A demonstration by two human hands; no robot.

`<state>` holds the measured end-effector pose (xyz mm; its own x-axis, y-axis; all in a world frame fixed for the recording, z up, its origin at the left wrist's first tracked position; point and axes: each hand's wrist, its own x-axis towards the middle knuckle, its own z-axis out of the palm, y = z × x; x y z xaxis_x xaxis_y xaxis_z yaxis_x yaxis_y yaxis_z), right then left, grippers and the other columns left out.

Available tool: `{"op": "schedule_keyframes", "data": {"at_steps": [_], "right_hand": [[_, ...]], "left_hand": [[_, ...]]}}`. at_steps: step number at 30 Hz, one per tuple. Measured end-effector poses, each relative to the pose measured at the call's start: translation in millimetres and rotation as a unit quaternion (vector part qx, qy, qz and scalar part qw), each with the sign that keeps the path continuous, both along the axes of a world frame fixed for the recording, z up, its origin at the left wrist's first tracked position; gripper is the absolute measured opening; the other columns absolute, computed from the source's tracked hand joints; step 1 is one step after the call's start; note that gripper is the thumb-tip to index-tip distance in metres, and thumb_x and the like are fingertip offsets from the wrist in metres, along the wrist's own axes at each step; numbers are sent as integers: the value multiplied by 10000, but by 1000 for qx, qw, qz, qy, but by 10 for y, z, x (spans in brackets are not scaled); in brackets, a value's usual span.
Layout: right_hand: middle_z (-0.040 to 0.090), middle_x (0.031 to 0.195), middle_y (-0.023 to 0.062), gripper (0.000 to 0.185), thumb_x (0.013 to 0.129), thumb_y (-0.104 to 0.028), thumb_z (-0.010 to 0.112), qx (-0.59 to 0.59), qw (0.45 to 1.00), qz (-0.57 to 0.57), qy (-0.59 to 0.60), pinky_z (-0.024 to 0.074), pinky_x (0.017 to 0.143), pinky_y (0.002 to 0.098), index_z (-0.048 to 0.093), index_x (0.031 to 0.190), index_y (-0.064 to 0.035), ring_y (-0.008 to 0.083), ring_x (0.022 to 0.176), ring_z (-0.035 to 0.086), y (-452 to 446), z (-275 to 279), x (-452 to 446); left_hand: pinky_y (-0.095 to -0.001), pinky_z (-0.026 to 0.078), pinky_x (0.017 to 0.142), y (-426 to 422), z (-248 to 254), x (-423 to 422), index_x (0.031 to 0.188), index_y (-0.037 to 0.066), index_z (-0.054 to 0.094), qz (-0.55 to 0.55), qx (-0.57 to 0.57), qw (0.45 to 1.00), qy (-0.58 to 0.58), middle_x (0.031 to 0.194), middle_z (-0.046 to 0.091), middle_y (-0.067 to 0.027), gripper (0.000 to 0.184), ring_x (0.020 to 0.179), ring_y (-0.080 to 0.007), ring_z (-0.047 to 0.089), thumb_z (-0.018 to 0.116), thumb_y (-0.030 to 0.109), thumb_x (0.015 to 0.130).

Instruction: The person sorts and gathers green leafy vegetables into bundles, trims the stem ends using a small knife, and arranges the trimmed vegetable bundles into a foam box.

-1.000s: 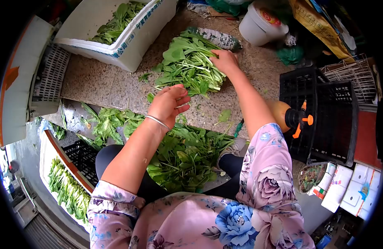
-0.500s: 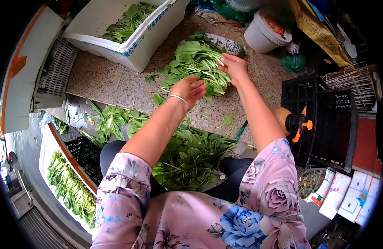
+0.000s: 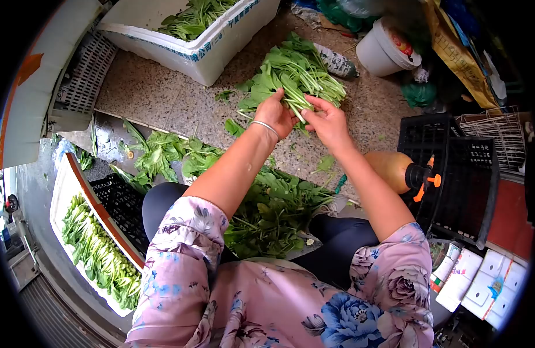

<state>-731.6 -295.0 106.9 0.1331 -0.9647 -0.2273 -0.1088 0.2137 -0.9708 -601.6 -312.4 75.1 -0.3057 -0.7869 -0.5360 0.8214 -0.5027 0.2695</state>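
A pile of leafy greens [image 3: 319, 81] with pale stems lies on the speckled stone slab [image 3: 157, 87] in front of me. My left hand [image 3: 274, 116], a silvery bangle at its wrist, is closed around a few stalks at the near side of the pile, thumb on top. My right hand [image 3: 328, 123] pinches the pale stem ends of these same stalks between thumb and fingers. The two hands are close together, and their undersides are hidden.
A white foam box [image 3: 221, 52] with greens stands at the back left, a white bucket [image 3: 383, 49] at the back right. Right of me are a sprayer bottle [image 3: 389, 171] and black crates [image 3: 467, 185]. Loose leaves [image 3: 273, 214] heap between my legs; another foam box [image 3: 59, 217] holds greens.
My right hand has come down from the far stem ends to the near stalks, beside my left hand. My left hand, open before, has closed on stalks. The view has shifted slightly.
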Motion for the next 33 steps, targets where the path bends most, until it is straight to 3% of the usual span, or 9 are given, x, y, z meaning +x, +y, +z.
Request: {"op": "schedule_keyframes", "data": {"at_steps": [5, 7, 9, 11, 14, 19, 27, 30, 33], "right_hand": [[570, 924, 69, 423, 763, -18, 617, 1, 1000, -25, -6, 486, 544, 212, 482, 1160, 44, 94, 690, 573, 160, 154, 97], [580, 942, 72, 417, 769, -6, 607, 10, 999, -35, -26, 495, 568, 213, 483, 1164, 45, 101, 726, 580, 232, 304, 114], [589, 965, 73, 400, 782, 1, 589, 79, 985, -107, -108, 495, 595, 209, 485, 1166, 41, 103, 761, 580, 337, 528, 140], [594, 973, 74, 394, 790, -10, 590, 83, 981, -117, -132, 494, 627, 215, 489, 1168, 31, 109, 789, 580, 453, 711, 111], [601, 973, 83, 404, 791, -37, 607, 93, 965, -126, -211, 494, 651, 231, 490, 1173, 20, 132, 806, 594, 650, 884, 90], [602, 989, 94, 396, 792, -24, 600, 112, 959, -133, -225, 496, 660, 232, 486, 1167, 35, 144, 817, 601, 692, 901, 61], [577, 1018, 143, 386, 793, -6, 593, 103, 922, -255, -272, 514, 671, 234, 473, 1153, 61, 186, 857, 599, 513, 821, -338], [576, 1016, 140, 381, 799, -3, 584, 70, 904, -309, -286, 512, 672, 228, 468, 1156, 63, 184, 853, 597, 500, 890, -453], [577, 1022, 135, 381, 799, -4, 584, 68, 907, -297, -291, 511, 673, 227, 470, 1158, 54, 183, 857, 597, 527, 896, -497]], "left_hand": [[-398, 401, 808, 84, 240, 40, 1054, 51, 452, -13, -1, 1000, -16, 1006, 563, -108, 290, 869, -233, 550, 276, 256, 949], [-390, 362, 896, 171, 525, 103, 1117, 50, 429, -52, -35, 996, -67, 1094, 531, -132, 375, 984, -252, 514, 250, 333, 948], [-395, 362, 900, 262, 822, 201, 1116, 32, 426, -83, -60, 993, -65, 1112, 526, -132, 341, 983, -248, 517, 322, 306, 941], [-393, 389, 899, 366, 1031, 246, 1132, 0, 423, -129, -147, 973, -121, 1104, 534, -137, 314, 1009, -252, 523, 412, 232, 920], [-373, 435, 873, 573, 1290, 308, 1152, -29, 422, -118, -163, 966, -160, 1089, 545, -139, 305, 1007, -259, 543, 455, 137, 897], [-332, 473, 802, 687, 1077, 296, 1171, -21, 438, -114, -182, 949, -231, 1042, 576, -118, 299, 911, -225, 593, 442, 99, 897], [-373, 470, 820, 689, 952, 392, 1102, 11, 446, -182, -91, 958, -200, 1077, 562, -178, 226, 970, -308, 576, 404, 46, 883], [-384, 476, 816, 724, 836, 347, 1014, 51, 408, -69, -3, 981, -181, 1070, 558, -195, 142, 955, -319, 582, 398, 23, 875], [-389, 475, 820, 844, 794, 188, 1052, 52, 385, -147, 24, 970, -191, 1080, 548, -215, 191, 966, -329, 575, 410, 10, 868]]}}
